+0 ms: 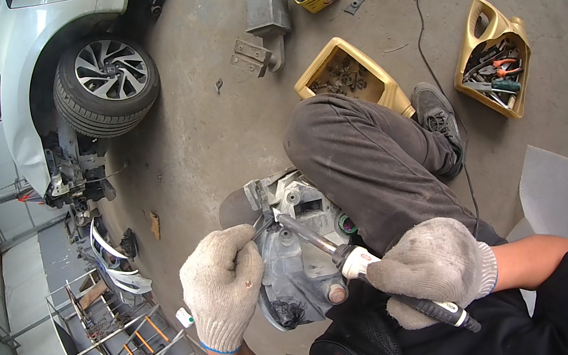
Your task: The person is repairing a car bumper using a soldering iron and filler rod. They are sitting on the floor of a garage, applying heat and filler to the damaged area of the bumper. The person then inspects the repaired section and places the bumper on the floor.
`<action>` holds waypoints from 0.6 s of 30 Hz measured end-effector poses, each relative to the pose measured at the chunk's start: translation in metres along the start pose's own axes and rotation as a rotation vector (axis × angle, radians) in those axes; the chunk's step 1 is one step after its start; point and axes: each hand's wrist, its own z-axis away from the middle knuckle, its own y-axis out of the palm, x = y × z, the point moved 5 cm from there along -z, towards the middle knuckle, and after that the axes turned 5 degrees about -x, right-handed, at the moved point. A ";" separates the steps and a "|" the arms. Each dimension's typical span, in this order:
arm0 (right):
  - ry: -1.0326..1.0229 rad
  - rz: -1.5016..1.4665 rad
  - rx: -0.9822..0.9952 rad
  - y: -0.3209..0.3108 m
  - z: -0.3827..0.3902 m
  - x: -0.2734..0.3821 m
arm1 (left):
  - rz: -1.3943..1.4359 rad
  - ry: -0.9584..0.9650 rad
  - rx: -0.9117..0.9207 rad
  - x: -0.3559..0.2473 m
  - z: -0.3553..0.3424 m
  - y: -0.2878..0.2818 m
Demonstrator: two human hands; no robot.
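Head view: long-barrelled tool (354,262) is wrapped by right grip (433,269), thin dark strip (263,227) seemingly pinched by left grip (225,283); grey housing (293,271) is seen beside bent leg (374,169), judged stiff, light, crackable, best held by its rim.

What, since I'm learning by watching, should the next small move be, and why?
Probably a light stroke of the tool along the grey part: the right hand grips the tool, the tool's tip appears to meet the part, and the left hand seems to pinch a thin dark strip nearby.
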 end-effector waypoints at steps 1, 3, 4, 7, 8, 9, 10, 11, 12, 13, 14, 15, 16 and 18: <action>-0.010 0.005 -0.008 -0.001 -0.001 0.001 | 0.000 0.008 -0.004 0.000 0.000 0.000; -0.023 0.014 -0.023 -0.002 -0.001 0.001 | -0.003 0.009 -0.008 0.000 0.000 0.000; -0.027 0.019 -0.031 -0.002 -0.001 0.001 | -0.007 0.002 -0.008 0.000 0.000 0.000; -0.034 0.038 -0.036 -0.002 0.000 0.001 | -0.014 -0.011 -0.004 -0.001 0.000 0.000; -0.037 0.046 -0.034 -0.002 0.000 0.001 | -0.016 -0.014 -0.002 -0.001 0.000 0.000; -0.025 0.019 -0.012 -0.001 0.001 0.000 | -0.012 -0.010 -0.003 -0.001 0.000 0.000; -0.014 -0.007 0.011 0.000 0.001 -0.001 | -0.008 -0.007 -0.004 -0.001 0.000 0.000; -0.002 -0.034 0.033 0.002 0.001 -0.002 | -0.003 -0.004 -0.006 -0.001 0.000 0.001; -0.006 -0.020 0.033 0.002 0.001 -0.002 | -0.004 0.000 -0.007 -0.001 0.000 0.000; -0.010 -0.006 0.033 0.001 0.000 -0.001 | -0.005 0.003 -0.009 -0.001 0.000 0.000; -0.015 0.008 0.033 0.001 0.000 -0.001 | -0.006 0.007 -0.010 -0.001 0.000 0.000; -0.007 0.006 0.040 0.001 -0.001 -0.001 | -0.002 0.008 -0.009 -0.001 0.000 0.000; 0.001 0.005 0.047 0.001 -0.001 -0.001 | 0.002 0.009 -0.008 0.000 0.000 0.000; 0.006 0.011 0.050 0.001 -0.002 -0.001 | 0.002 0.016 -0.009 0.000 0.000 0.000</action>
